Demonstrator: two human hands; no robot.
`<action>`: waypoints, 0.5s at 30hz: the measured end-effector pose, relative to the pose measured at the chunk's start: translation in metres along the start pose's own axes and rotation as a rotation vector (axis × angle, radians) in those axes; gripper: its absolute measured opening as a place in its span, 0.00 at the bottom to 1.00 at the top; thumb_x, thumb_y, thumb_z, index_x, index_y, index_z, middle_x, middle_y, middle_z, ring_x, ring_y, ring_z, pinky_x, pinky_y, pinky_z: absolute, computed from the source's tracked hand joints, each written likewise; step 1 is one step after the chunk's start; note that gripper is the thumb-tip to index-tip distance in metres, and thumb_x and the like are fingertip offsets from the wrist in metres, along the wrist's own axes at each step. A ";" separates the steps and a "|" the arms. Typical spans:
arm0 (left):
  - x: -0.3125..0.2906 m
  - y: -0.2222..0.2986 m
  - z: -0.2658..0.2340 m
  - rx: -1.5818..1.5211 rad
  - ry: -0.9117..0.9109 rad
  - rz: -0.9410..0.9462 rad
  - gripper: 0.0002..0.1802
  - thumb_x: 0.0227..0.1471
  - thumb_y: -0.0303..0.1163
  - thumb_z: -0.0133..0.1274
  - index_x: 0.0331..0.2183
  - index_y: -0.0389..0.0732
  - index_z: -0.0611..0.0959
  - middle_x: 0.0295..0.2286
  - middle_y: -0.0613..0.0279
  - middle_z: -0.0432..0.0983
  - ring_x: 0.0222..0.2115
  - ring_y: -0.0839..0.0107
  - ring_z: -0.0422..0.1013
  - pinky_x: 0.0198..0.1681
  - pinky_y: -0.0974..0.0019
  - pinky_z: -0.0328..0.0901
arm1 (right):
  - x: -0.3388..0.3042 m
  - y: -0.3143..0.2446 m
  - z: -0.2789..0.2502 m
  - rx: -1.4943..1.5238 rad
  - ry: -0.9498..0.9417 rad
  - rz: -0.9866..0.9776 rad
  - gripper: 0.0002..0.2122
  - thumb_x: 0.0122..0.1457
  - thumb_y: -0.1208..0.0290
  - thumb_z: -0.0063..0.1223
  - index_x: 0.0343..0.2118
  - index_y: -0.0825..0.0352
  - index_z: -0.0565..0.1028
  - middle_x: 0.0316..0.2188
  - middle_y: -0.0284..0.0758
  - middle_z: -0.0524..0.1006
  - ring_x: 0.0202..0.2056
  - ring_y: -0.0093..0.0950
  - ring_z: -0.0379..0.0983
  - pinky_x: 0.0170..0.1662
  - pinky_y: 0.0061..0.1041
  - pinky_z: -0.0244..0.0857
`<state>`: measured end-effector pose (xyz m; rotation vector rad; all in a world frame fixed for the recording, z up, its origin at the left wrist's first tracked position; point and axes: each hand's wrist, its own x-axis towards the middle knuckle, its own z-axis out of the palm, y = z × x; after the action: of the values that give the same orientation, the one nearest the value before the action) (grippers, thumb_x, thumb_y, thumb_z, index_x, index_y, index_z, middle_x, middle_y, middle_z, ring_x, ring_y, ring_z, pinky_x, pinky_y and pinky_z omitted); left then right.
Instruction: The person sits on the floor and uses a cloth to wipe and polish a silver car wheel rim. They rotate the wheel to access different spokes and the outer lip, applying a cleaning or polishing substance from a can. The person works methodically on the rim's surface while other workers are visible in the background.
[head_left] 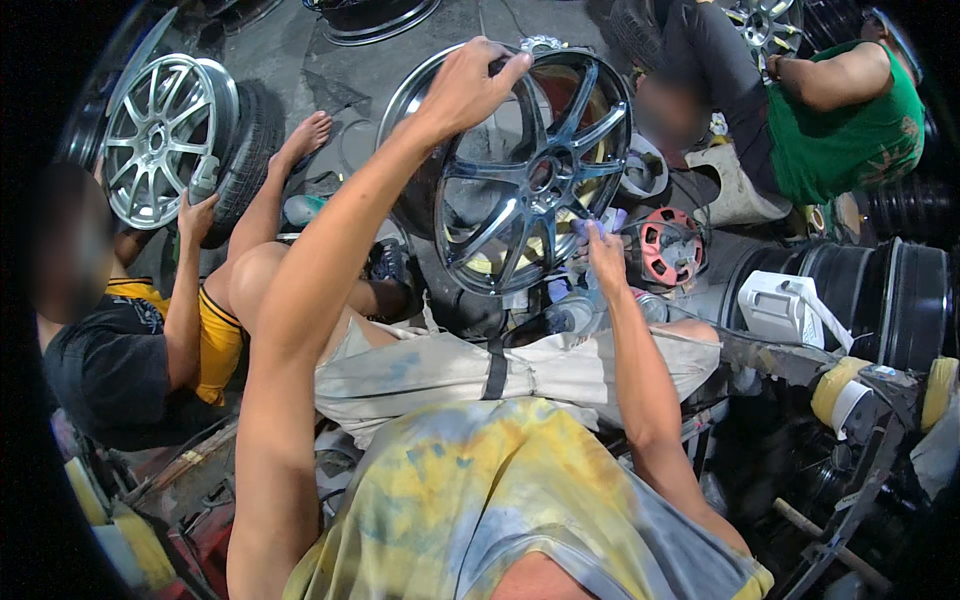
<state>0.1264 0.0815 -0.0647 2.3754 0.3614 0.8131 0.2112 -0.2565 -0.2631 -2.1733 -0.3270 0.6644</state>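
Observation:
A dark glossy multi-spoke wheel rim (487, 172) stands upright in front of me, its face toward me. My left hand (473, 88) is closed over its upper left edge, the thumb reaching along the lip. At the lower right of the spokes, my right hand (605, 252) presses a small purplish pad or cloth (607, 222), pinched in its fingers, against the rim. The exact kind of that piece is too small to tell. Bluish and pale reflections run along the spokes and hub.
On the left a seated person works on a silver wheel rim (155, 140) by a tyre (253, 150). A person in green sits at the right. Near my right hand stand a red reel-like object (672, 248) and several containers; black rims (915, 305) and a white box (780, 308) lie further right.

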 end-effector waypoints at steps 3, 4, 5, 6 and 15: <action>-0.025 0.025 -0.053 0.214 -0.490 -0.140 0.39 0.53 0.64 0.60 0.27 0.29 0.85 0.18 0.50 0.77 0.21 0.58 0.74 0.29 0.54 0.68 | 0.006 0.058 0.028 -0.139 0.087 -0.131 0.26 0.71 0.48 0.38 0.38 0.67 0.83 0.31 0.56 0.81 0.38 0.57 0.77 0.44 0.51 0.67; -0.049 0.023 -0.068 0.269 -0.618 -0.118 0.41 0.49 0.67 0.62 0.20 0.31 0.85 0.11 0.53 0.72 0.14 0.58 0.71 0.22 0.54 0.67 | -0.003 0.043 0.032 -0.179 0.054 -0.136 0.26 0.71 0.48 0.38 0.37 0.68 0.82 0.32 0.57 0.81 0.39 0.58 0.77 0.45 0.52 0.66; -0.079 0.020 -0.078 0.348 -0.745 -0.072 0.40 0.48 0.67 0.63 0.17 0.32 0.85 0.11 0.49 0.72 0.14 0.56 0.71 0.24 0.53 0.68 | -0.010 0.026 0.039 -0.218 0.010 -0.147 0.26 0.71 0.49 0.38 0.36 0.68 0.82 0.33 0.57 0.80 0.39 0.60 0.76 0.45 0.54 0.66; -0.110 0.011 -0.077 0.293 -0.849 -0.109 0.40 0.48 0.65 0.64 0.17 0.30 0.84 0.13 0.44 0.73 0.15 0.50 0.70 0.24 0.50 0.67 | -0.013 0.017 0.044 -0.257 -0.025 -0.155 0.27 0.71 0.49 0.38 0.36 0.69 0.82 0.33 0.58 0.80 0.40 0.61 0.75 0.46 0.55 0.65; -0.103 0.021 -0.069 0.323 -0.461 -0.285 0.28 0.54 0.51 0.58 0.22 0.32 0.83 0.23 0.39 0.77 0.30 0.41 0.76 0.36 0.43 0.69 | -0.040 0.014 0.065 0.230 -0.404 0.009 0.26 0.71 0.52 0.44 0.34 0.76 0.80 0.30 0.43 0.83 0.33 0.38 0.83 0.38 0.39 0.74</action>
<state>0.0042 0.0521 -0.0563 2.6274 0.6534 0.0685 0.1417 -0.2417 -0.2940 -1.8154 -0.4278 1.0927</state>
